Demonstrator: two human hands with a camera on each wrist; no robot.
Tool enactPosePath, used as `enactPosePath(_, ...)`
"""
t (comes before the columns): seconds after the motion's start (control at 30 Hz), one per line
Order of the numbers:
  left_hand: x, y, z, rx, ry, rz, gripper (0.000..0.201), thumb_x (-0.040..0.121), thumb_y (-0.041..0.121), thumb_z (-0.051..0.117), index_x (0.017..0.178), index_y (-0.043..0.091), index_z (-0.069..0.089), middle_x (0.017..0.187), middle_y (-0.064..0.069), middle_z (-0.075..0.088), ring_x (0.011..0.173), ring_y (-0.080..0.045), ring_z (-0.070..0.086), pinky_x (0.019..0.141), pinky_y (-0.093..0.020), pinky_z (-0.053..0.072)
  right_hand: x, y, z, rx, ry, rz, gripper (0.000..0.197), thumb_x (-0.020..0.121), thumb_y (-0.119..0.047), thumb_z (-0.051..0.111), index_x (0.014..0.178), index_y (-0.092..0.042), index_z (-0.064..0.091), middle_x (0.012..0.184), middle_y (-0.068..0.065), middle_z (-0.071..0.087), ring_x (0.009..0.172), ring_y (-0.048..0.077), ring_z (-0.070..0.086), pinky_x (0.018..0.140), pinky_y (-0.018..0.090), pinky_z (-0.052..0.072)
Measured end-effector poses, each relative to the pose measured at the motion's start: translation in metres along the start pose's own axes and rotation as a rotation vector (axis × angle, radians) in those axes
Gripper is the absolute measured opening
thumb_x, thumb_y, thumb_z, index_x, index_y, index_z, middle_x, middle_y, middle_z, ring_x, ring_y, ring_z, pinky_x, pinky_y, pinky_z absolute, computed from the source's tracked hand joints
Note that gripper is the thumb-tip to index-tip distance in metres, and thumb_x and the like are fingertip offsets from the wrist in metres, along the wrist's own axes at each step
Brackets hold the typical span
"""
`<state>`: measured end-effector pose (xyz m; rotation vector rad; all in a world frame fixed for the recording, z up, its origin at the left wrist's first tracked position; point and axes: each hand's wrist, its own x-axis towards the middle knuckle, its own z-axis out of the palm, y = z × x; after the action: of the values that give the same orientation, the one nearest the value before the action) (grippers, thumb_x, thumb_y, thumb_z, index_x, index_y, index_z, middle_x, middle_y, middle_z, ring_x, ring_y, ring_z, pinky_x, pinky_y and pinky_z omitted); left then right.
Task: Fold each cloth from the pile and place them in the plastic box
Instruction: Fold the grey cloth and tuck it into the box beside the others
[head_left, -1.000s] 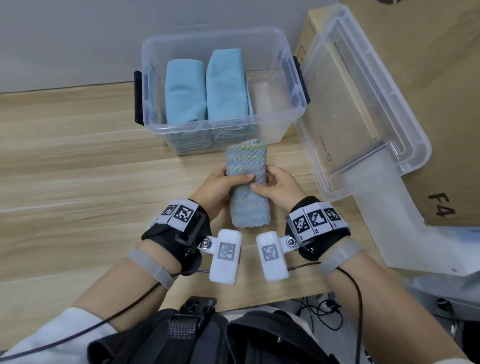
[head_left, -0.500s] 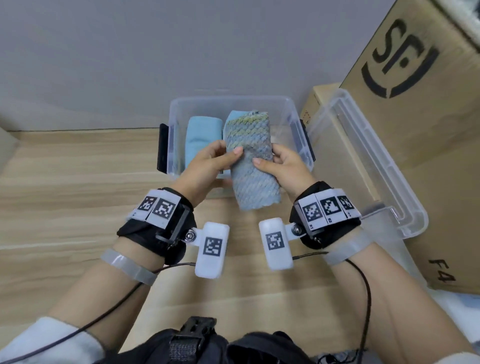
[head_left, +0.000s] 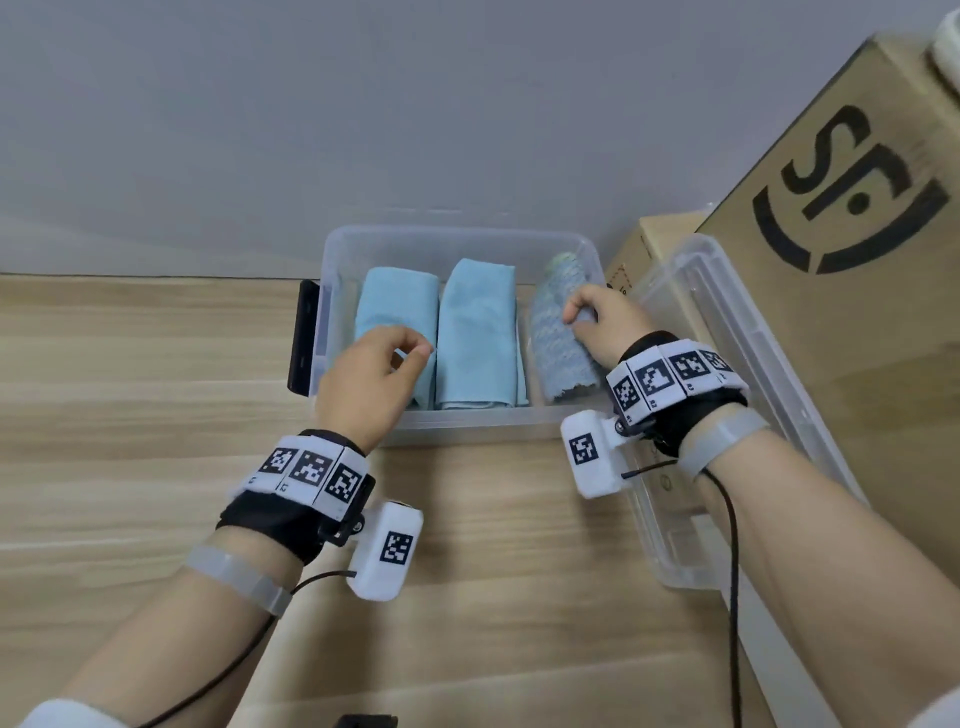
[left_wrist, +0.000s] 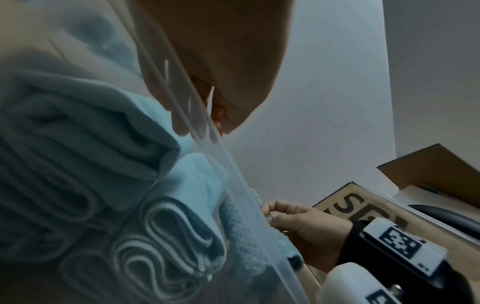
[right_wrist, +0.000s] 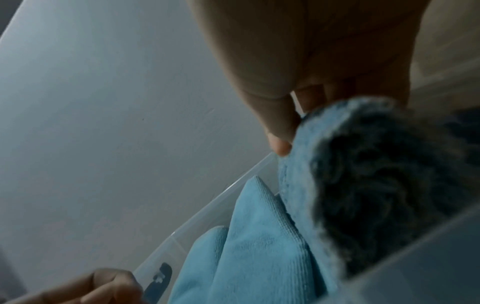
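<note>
The wooden surface (head_left: 156, 415) is carrying the work area, running up to a grey wall (head_left: 363, 104). A large cardboard carton (head_left: 857, 291) with black lettering is standing at the right, and a clear lid (head_left: 737, 374) is leaning tilted against it, just beside the box.

The plastic box (head_left: 457, 236) is sitting open against the wall, with a black latch (head_left: 304, 338) on its left end. Two light blue folded cloths are lying side by side inside it: the left blue cloth (head_left: 397, 301) and the middle blue cloth (head_left: 478, 332), touching along their length. Their rolled ends are showing through the box wall in the left wrist view.

The textured cloth (head_left: 558, 343), a knobbly blue-grey roll, is occupying the right end of the box, lying just beside the middle blue cloth and against the right wall.

The right hand (head_left: 605, 325) is reaching into the box, its fingers (right_wrist: 279, 131) pinching the upper fold of the textured cloth between thumb and fingertips.

The left hand (head_left: 366, 384) is hovering over the near left part of the box, above the left blue cloth. Its fingers are curling loosely with thumb and forefinger tips nearly meeting, holding nothing.

Both wrists are wearing black bands with marker tags and white camera units.
</note>
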<state>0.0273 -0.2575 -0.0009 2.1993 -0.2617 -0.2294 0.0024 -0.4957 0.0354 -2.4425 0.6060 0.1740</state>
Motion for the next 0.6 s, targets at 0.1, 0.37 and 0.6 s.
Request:
enactPosePath(0.1, 0.0, 0.0, 0.0, 0.029, -0.002, -0.01, 0.01, 0.089, 0.035, 0.05, 0.082, 0.034, 0.057, 0.095, 0.012, 0.062, 0.087, -0.015, 0.058, 0.083, -0.038, 0.047, 0.007, -0.004, 0.003, -0.144, -0.086, 0.031, 0.035, 0.09, 0.0, 0.038, 0.107, -0.02, 0.06, 0.118, 0.012, 0.058, 0.085, 0.026, 0.056, 0.058, 0.02, 0.039)
enactPosePath(0.37, 0.0, 0.001, 0.0, 0.058, -0.016, -0.001, 0.012, 0.089, 0.035, 0.05, 0.085, 0.031, 0.06, 0.101, 0.009, 0.062, 0.086, -0.015, 0.057, 0.08, -0.035, 0.045, 0.015, -0.011, 0.013, -0.144, -0.482, 0.142, 0.043, 0.093, -0.016, 0.049, 0.134, -0.006, 0.044, 0.14, 0.011, 0.046, 0.121, 0.021, 0.047, 0.102, 0.029, 0.034)
enactPosePath(0.6, 0.001, 0.0, 0.001, 0.141, -0.003, -0.004, 0.015, 0.09, 0.035, 0.048, 0.089, 0.029, 0.061, 0.099, 0.012, 0.059, 0.082, -0.01, 0.054, 0.069, -0.027, 0.033, 0.02, -0.008, 0.012, -0.08, -0.475, 0.201, 0.046, 0.093, -0.007, 0.045, 0.138, 0.0, 0.034, 0.147, 0.015, 0.035, 0.135, 0.028, 0.034, 0.11, 0.035, 0.027)
